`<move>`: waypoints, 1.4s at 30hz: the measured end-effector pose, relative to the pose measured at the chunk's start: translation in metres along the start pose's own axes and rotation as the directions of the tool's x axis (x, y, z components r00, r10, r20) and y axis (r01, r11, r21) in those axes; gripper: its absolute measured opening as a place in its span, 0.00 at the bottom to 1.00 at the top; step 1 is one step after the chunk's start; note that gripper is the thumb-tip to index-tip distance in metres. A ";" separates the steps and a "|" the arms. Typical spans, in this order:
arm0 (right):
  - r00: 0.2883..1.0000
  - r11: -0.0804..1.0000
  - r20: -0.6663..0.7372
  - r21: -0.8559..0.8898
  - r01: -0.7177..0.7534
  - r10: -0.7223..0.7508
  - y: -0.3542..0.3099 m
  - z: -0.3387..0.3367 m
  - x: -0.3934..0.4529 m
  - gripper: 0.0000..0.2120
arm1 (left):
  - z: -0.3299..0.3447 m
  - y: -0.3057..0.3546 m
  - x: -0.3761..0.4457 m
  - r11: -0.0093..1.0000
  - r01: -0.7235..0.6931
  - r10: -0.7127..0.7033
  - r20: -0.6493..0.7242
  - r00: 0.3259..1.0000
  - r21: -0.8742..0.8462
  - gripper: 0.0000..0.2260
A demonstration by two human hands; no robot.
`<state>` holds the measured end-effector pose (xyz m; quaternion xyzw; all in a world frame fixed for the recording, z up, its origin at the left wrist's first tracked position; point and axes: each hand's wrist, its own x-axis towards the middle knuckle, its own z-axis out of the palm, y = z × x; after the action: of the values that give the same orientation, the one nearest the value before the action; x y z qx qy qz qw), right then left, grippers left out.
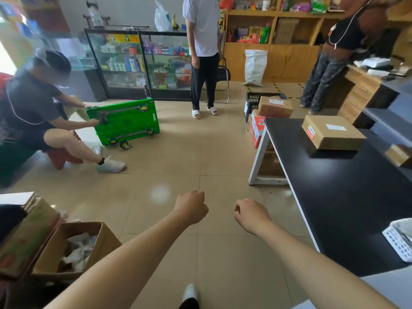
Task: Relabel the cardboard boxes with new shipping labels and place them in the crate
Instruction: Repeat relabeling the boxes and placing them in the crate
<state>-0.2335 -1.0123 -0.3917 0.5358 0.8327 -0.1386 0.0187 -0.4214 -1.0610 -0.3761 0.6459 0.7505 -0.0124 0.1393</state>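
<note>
Nearest the camera, two bare forearms reached out over the tiled floor (178,152). The left hand (192,207) was curled into a loose fist with nothing in it, and the right hand (250,216) was likewise closed, fingers tucked under, holding nothing. Neither touched any object; both hung in the air well apart from the boxes.

To the right stood the black tabletop (347,208), the largest thing close by. On its far part lay a flat cardboard box (333,136) bearing a white label on top and a red-and-white sticker at one corner. A white perforated basket (400,244) sat at the tabletop's near right edge. Beyond the tabletop's far end, a black crate (253,101) stood on the floor with a smaller labelled cardboard box (275,107) resting just beside or against it; which, I could not tell.

At the lower left an open carton (73,246) held crumpled white paper. Farther off, a seated person gripped a green folding trolley (124,121) tipped on its side.
</note>
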 end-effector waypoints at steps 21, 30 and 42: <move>0.984 0.981 0.008 0.069 -0.181 0.181 0.073 -0.062 0.340 0.10 | -0.068 -0.006 0.385 0.979 -0.190 0.181 0.109 0.977 0.075 0.15; 0.954 0.952 -0.004 0.064 -0.299 0.300 0.177 -0.115 0.463 0.11 | -0.108 0.077 0.550 0.959 -0.276 0.270 0.083 0.959 0.070 0.15; 0.898 0.896 -0.027 0.076 -0.437 0.440 0.283 -0.153 0.557 0.13 | -0.120 0.169 0.717 0.868 -0.479 0.457 0.163 0.874 0.134 0.15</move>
<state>-0.1983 -0.3697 -0.4043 0.7127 0.6857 -0.1474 0.0129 -0.3714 -0.3169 -0.3952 0.8161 0.5572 -0.0829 0.1294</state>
